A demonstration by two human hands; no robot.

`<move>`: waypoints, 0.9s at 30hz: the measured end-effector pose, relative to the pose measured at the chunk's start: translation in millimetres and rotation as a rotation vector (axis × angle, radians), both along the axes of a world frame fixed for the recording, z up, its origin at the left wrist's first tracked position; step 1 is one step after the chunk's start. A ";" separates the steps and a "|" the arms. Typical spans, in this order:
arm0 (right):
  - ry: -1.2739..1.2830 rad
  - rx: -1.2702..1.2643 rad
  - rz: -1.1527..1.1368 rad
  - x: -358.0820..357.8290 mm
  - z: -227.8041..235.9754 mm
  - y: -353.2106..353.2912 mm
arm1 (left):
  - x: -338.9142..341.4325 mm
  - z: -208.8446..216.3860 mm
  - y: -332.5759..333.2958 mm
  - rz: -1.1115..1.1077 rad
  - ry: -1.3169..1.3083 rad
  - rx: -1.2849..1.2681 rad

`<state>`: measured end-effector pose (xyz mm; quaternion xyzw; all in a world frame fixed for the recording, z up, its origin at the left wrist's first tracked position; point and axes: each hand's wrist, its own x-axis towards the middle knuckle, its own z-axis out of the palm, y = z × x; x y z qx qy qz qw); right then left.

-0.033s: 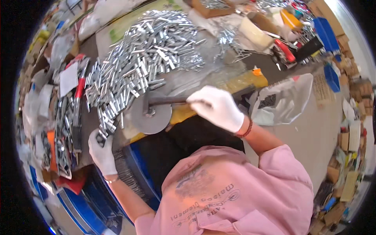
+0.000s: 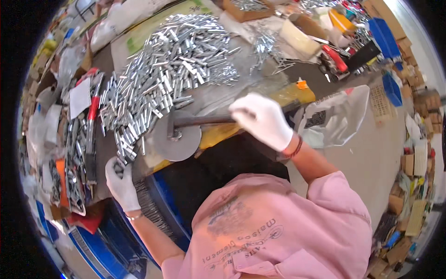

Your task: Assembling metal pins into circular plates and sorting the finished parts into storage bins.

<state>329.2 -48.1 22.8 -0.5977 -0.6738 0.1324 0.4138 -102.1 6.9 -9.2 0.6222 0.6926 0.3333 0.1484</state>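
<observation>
My left hand point(image 2: 122, 185), in a white glove, is closed at the near-left edge of a large heap of short silvery metal tubes and pins point(image 2: 174, 63). Its thumb and fingers curl round a small metal piece, mostly hidden. The gloved right hand point(image 2: 265, 122) is closed at the end of the handle of a hammer point(image 2: 204, 120); the fingers hide that end. The hammer's head rests on a round flat grey disc point(image 2: 186, 148) at the bench's front edge.
A red-and-black long tool point(image 2: 94, 109) and more metal parts lie at the left. Yellow plastic film point(image 2: 304, 94) runs along the front edge. A white plastic bag point(image 2: 346, 121) stands to the right. Farther back are a cardboard box point(image 2: 248, 10) and blue bins point(image 2: 383, 37).
My right hand has shifted slightly right along the hammer handle, toward its end. The hammer still rests on the disc. The left hand's fingers have shifted slightly at the heap's edge.
</observation>
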 end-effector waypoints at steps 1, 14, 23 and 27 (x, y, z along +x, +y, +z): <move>-0.167 0.042 -0.107 28.8 -2.9 6.4 | 6.5 -8.6 1.8 -0.029 -0.075 0.064; -0.963 -0.068 -0.277 186.1 -26.1 94.5 | 90.9 54.9 -19.9 -0.508 -0.027 0.203; 0.006 0.074 -0.083 53.9 21.6 60.0 | 112.6 36.5 -17.8 -0.686 0.092 0.196; 0.503 -0.197 0.289 -36.6 28.6 34.5 | 117.1 34.7 -27.8 -0.590 0.043 0.199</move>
